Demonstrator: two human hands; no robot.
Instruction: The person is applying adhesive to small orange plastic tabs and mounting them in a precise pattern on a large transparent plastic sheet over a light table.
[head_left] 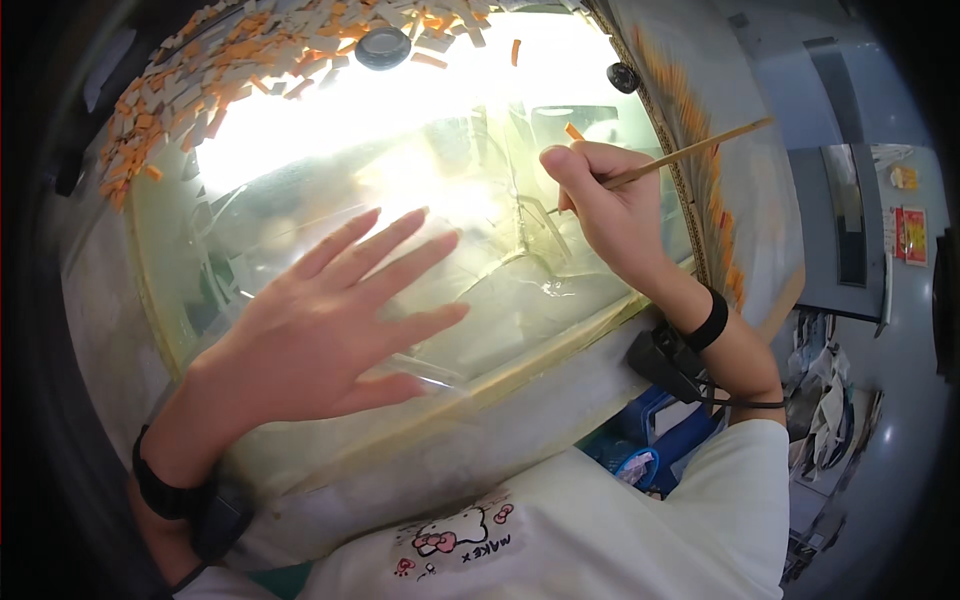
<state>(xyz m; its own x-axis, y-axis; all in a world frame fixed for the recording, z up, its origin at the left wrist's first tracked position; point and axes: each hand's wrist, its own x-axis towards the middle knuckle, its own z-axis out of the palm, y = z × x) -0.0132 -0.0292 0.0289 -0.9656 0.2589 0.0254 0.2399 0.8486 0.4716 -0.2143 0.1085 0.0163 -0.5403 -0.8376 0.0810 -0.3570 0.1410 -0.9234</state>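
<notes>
My left hand [330, 315] is spread palm-down over a clear, shiny sheet [440, 350] on the brightly lit glass surface [280, 215]; whether it presses on the sheet I cannot tell. In my right hand [610, 205] a thin wooden stick [700, 147] is pinched like a pen. Its long end slants up to the right, while its thin lower end points down at the glass near a creased, wet-looking patch [530, 225]. Just beyond the right thumb lies a small orange strip [573, 131]. Glare washes out the far part of the surface.
Many small orange and pale strips [190, 85] are heaped along the far left edge. A dark round disc [383, 47] lies by them, and a small black round piece [622, 78] sits at the right border. More orange bits [690, 120] line the right side. Below is a blue container [637, 467].
</notes>
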